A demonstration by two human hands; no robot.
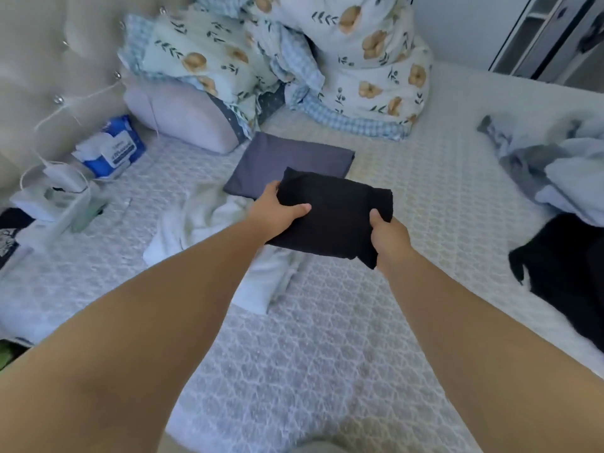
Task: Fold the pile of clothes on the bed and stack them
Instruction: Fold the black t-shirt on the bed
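A folded black garment hangs above the bed, held from both sides. My left hand grips its left edge, thumb on top. My right hand pinches its lower right corner. Just beyond it lies a folded grey-blue garment flat on the mattress. A crumpled white garment lies under my left forearm. At the right edge sits a pile of unfolded clothes: light blue and grey pieces and a black one.
Floral bedding and pillows are heaped at the head of the bed. A blue wipes pack, white chargers and cables lie at the left by the padded headboard. A wardrobe stands at the far right.
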